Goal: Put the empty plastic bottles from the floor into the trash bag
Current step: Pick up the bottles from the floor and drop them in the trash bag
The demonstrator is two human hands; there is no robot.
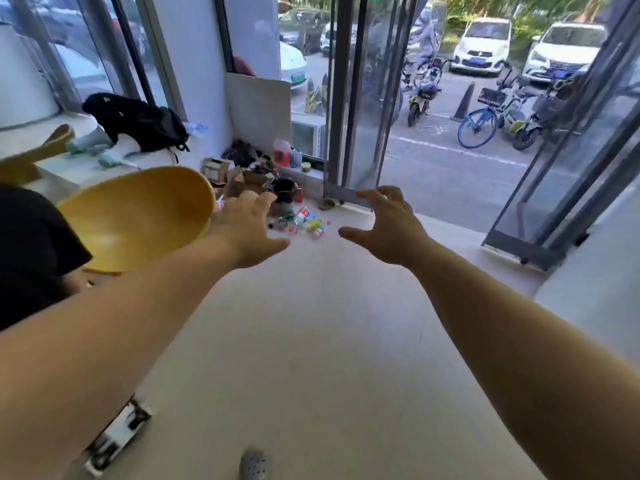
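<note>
Several empty plastic bottles lie in a small heap on the pale floor, far ahead near the corner by the door. A dark bag or bin stands just behind them; I cannot tell whether it is the trash bag. My left hand is stretched forward with its fingers spread, holding nothing, and partly covers the left side of the heap. My right hand is also held out, fingers apart and curled, empty. Both hands hang in the air well short of the bottles.
A yellow chair stands close on the left. Cardboard boxes and clutter fill the corner. A black backpack lies on the window ledge. The glass door stands open onto a street with bicycles. A grey shoe shows below.
</note>
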